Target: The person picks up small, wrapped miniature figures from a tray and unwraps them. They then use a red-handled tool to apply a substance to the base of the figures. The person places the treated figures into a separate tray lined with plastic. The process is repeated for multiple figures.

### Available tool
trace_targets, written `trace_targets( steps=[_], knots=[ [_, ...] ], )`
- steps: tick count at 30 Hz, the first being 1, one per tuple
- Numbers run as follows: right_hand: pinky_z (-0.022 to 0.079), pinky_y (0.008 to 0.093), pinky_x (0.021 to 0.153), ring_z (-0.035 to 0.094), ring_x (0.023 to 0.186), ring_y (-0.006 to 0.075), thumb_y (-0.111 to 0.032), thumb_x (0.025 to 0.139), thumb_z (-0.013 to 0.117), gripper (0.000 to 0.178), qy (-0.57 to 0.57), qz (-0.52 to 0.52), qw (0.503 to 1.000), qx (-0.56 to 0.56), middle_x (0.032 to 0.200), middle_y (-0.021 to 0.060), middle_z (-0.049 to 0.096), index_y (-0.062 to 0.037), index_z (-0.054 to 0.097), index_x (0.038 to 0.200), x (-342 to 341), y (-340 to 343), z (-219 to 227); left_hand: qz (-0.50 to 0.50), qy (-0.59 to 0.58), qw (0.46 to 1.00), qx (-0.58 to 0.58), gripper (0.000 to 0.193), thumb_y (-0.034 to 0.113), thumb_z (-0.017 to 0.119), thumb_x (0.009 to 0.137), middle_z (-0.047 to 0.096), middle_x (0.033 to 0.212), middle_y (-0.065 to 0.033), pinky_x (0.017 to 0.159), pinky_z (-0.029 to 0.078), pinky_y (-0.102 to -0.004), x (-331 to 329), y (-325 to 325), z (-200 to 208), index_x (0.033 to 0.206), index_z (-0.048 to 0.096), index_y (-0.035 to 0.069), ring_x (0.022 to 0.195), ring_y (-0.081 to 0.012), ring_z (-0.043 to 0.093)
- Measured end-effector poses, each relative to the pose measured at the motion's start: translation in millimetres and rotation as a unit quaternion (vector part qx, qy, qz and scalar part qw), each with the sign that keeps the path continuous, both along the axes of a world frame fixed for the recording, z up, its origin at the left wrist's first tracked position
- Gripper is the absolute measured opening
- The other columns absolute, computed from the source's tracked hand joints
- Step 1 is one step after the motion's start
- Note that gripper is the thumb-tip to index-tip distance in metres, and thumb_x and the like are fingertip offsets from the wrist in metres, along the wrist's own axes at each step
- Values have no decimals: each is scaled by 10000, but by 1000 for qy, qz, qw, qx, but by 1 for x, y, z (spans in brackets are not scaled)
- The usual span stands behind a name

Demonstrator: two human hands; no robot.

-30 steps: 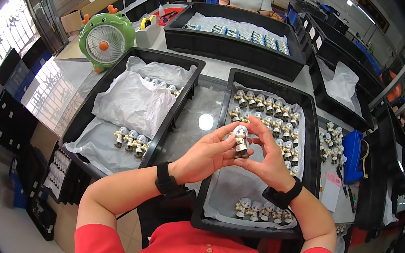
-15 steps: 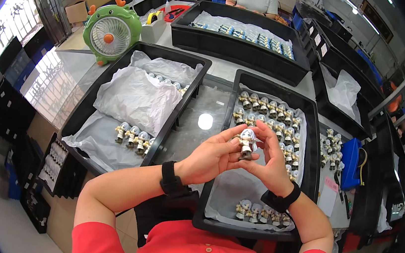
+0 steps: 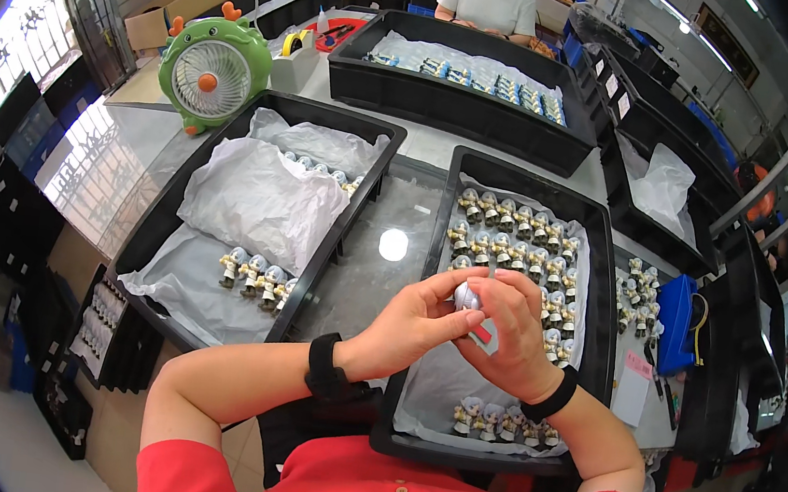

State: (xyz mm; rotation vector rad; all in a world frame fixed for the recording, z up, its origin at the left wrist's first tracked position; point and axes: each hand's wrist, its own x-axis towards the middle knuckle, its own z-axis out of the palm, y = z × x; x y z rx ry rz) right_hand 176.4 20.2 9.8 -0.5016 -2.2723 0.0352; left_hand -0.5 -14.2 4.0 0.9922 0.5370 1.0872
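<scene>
A small figurine (image 3: 466, 298) with a silver-white head is held over the right-hand black tray (image 3: 607, 358). My left hand (image 3: 409, 324) closes its thumb and fingers round it from the left. My right hand (image 3: 509, 332) grips it from the other side, fingertips bent over it. Most of its body is hidden by my fingers. A small red and pale patch (image 3: 481, 334) shows just below it between my hands; I cannot make out what it is. Beneath and beyond my hands, rows of similar figurines (image 3: 523, 224) stand on thin white sheeting, with another row (image 3: 508, 422) near the front edge.
On the left, another black tray (image 3: 154, 233) holds white sheeting (image 3: 263, 197) and figurines (image 3: 255, 274). Beyond are a green fan (image 3: 211, 75) and a long black tray (image 3: 457, 117). At right lie loose figurines (image 3: 639, 298) and a blue pouch (image 3: 680, 322). A person (image 3: 488, 4) sits opposite.
The figurine has been turned from upright and facing me so that mainly its head shows. Both hands have come lower and closed more tightly round it.
</scene>
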Motion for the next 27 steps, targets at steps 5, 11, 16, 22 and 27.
trace_targets(
  steps=[5,11,16,22,27],
  knots=[
    [400,438,960,465,1142,337,-35,569,817,938,16,21,999,-35,1203,107,519,-56,312,1359,2,4,-1,-18,-15,999,-23,655,33,494,892,522,1240,-104,901,449,-318,-2,0,8,1464,178,72,1113,-184,545],
    [409,390,959,461,1164,314,-79,588,844,1011,48,42,988,-139,1239,120,514,-60,262,1415,1,1,3,-78,-111,988,-72,608,44,409,867,514,1241,-129,848,460,-333,-5,6,7,1443,218,77,1090,-221,560],
    [406,375,958,482,1145,276,-133,588,864,1043,49,34,974,-218,1230,134,503,-59,251,1428,5,-1,4,-116,-148,976,-112,572,80,379,844,478,1277,-172,976,411,-401,-8,10,6,1406,288,17,1111,-289,539],
    [396,360,959,501,1125,255,-154,599,858,995,26,12,972,-234,1220,129,492,-37,287,1404,6,-2,7,-113,-157,974,-119,560,84,387,849,479,1282,-184,991,400,-412,-8,9,5,1396,302,7,1130,-310,532],
    [405,351,953,497,1135,252,-149,595,861,967,36,16,965,-259,1215,120,480,-43,316,1387,6,-1,4,-111,-155,975,-112,513,76,349,873,501,1255,-152,893,441,-373,-7,9,4,1384,330,42,1117,-267,542]
  ],
)
